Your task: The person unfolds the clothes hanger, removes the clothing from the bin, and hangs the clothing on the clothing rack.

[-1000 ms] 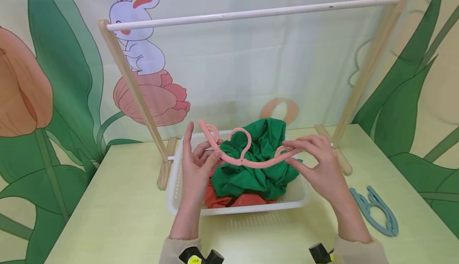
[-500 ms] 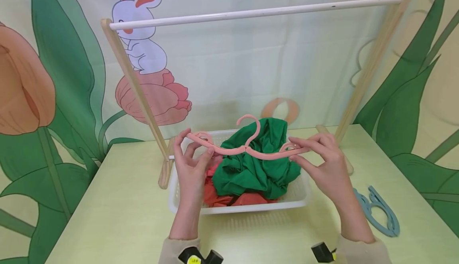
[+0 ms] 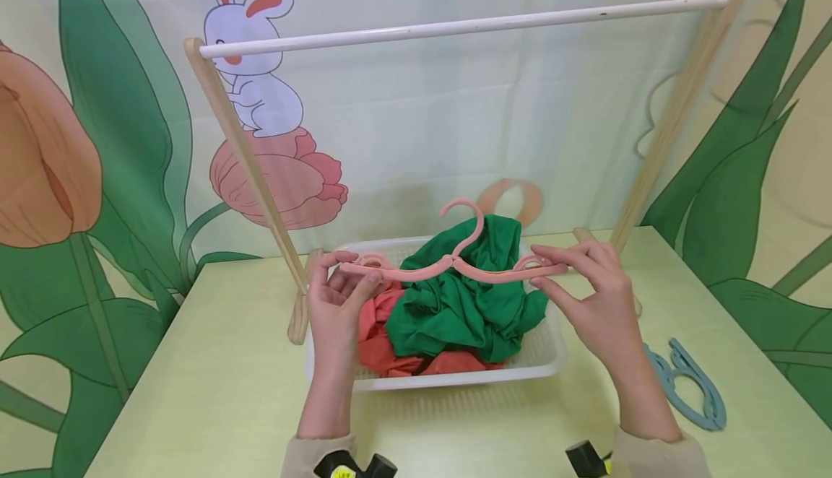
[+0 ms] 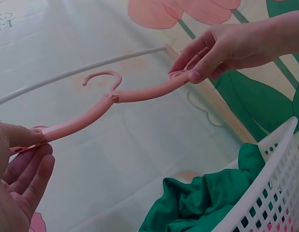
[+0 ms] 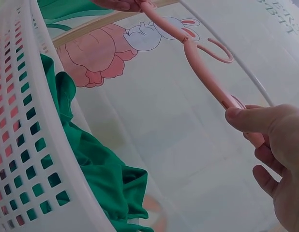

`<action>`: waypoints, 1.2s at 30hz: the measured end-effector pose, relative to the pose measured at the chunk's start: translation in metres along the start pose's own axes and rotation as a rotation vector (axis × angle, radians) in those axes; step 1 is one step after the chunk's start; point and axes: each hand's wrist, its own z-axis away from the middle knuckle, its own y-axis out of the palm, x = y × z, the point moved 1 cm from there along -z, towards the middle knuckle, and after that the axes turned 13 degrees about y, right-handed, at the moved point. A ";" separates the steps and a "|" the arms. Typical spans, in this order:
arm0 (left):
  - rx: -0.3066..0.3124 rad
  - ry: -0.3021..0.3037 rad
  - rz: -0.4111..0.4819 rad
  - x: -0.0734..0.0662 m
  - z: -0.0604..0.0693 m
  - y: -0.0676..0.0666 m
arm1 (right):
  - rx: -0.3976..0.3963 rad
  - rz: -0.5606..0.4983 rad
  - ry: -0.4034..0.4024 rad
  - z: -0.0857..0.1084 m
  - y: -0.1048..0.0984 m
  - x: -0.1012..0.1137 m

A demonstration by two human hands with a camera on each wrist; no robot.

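A pink folding clothes hanger [image 3: 416, 274] is held level above the basket, its arms spread and its hook pointing up. My left hand [image 3: 338, 312] pinches the left arm's end between thumb and fingers. At the other end my right hand [image 3: 594, 297] pinches the right arm the same way. The left wrist view shows the hanger [image 4: 82, 120] joined at the middle under the hook. Below it, crumpled green cloth [image 3: 448, 319] lies on red cloth [image 3: 383, 348] in a white plastic basket [image 3: 455, 379]. The green cloth partly hides the red.
A blue folded hanger [image 3: 698, 398] lies on the table [image 3: 214, 391] to the right. Behind the basket stands a rack with a white rod [image 3: 455, 27] and wooden posts [image 3: 243, 153]. A printed curtain [image 3: 403, 124] hangs at the back.
The hanger's left arm has swung down and outward, so both arms now spread nearly level. Its hook has risen and shifted right. My left hand has moved left; the right hand shifted slightly right.
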 end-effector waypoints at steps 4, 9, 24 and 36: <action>0.059 -0.016 -0.064 -0.001 -0.001 -0.003 | -0.006 0.024 0.021 0.000 -0.001 0.001; 0.150 -0.030 -0.121 -0.002 -0.001 -0.005 | -0.040 0.037 0.016 -0.002 0.000 0.002; 0.449 -0.059 -0.386 0.003 0.003 -0.007 | -0.028 0.034 0.031 0.000 0.008 0.008; 0.463 0.038 -0.580 0.009 0.009 0.006 | 0.113 0.127 0.089 0.003 0.013 0.009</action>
